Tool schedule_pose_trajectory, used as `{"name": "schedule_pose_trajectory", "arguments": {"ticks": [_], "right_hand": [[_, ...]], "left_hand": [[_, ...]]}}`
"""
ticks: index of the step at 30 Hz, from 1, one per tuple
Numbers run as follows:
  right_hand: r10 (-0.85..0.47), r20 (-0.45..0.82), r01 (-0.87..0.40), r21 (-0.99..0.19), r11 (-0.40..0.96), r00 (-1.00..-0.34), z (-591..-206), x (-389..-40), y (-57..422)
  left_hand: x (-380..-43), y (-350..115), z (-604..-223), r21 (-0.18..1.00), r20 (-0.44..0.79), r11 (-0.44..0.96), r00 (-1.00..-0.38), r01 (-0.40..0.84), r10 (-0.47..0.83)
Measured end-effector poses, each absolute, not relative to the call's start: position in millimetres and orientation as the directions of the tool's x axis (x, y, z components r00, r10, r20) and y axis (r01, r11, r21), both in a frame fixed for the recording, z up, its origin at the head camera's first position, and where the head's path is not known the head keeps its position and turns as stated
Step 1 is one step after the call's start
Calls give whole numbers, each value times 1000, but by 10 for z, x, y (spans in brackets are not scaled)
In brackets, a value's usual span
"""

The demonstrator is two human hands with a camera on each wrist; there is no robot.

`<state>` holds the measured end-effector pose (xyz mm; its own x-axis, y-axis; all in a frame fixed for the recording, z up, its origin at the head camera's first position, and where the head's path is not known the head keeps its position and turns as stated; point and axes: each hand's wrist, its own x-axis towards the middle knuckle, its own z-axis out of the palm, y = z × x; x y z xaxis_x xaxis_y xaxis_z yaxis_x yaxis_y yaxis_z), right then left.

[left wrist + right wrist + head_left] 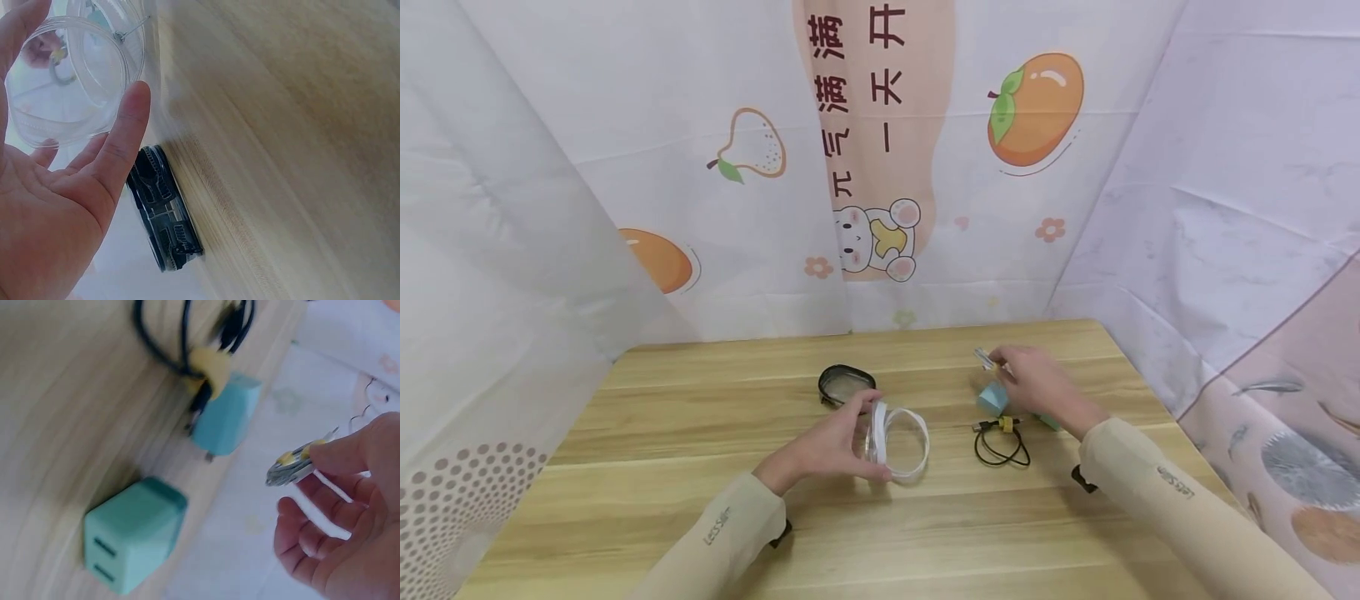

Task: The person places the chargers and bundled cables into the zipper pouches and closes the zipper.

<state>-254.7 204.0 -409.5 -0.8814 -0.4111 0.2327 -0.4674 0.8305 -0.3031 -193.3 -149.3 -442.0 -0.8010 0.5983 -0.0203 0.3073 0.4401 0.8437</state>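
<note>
My left hand (pixel 827 446) grips a clear round case (pixel 74 142) with a white rim, thumb on one side and fingers on the other. Its lid (pixel 927 442) stands open to the right. Higher up on the right, my right hand (pixel 1037 382) pinches a small bundle of pale cable (pixel 290 469) with yellow ties between thumb and fingers. Below that hand are a blue plug charger (pixel 228 419) and a green charger (pixel 134 534) with two slots. A coiled black cable (pixel 1002 461) with a yellow tie lies nearest the blue charger.
A black-rimmed oval case (pixel 164 209) with a see-through top lies just beyond my left hand. The wooden table (pixel 647 450) ends at a printed cloth backdrop (pixel 760 275), with more cloth along both sides.
</note>
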Motion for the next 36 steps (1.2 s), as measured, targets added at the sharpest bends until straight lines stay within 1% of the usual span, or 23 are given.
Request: {"name": "schedule_pose_trajectory", "arguments": {"ticks": [3,6,9,13,15,17,19,21,27,31,36], "right_hand": [[-473,290,-548,-293,783,-832,-4063,-2497,1940],[-534,354,-629,-256,734,-767,-4030,-2445,1855],[-612,411,-718,-178,673,-676,-3989,-2385,1774],[-721,459,-828,-59,557,-518,-3999,-2279,1665],[-761,464,-867,-32,497,-453,-4027,-2220,1611],[-787,460,-891,-20,453,-411,-4054,-2165,1550],[-810,440,-904,-5,429,-387,-4077,-2119,1489],[-836,414,-912,35,409,-360,-4111,-2088,1427],[-903,335,-904,233,358,-271,-4222,-2026,1305],[-914,320,-888,300,347,-249,-4259,-2002,1256],[-925,290,-886,321,334,-244,-4269,-2002,1201]], "left_hand": [[-1931,-1501,-4422,843,-24,444,-804,303,594],[-1929,-1502,-4416,843,-24,446,-806,302,591],[-1926,-1498,-4402,839,-26,452,-808,303,589],[-1921,-1488,-4387,839,-33,454,-804,301,593],[-1920,-1483,-4389,839,-36,453,-801,300,598],[-1918,-1479,-4390,840,-36,451,-799,301,601],[-1916,-1479,-4393,839,-42,455,-800,297,598],[-1911,-1482,-4392,838,-46,461,-804,292,592],[-1895,-1490,-4388,840,-48,462,-808,285,587],[-1887,-1492,-4380,844,-50,458,-809,280,585],[-1879,-1495,-4368,843,-51,460,-810,278,584]]}}
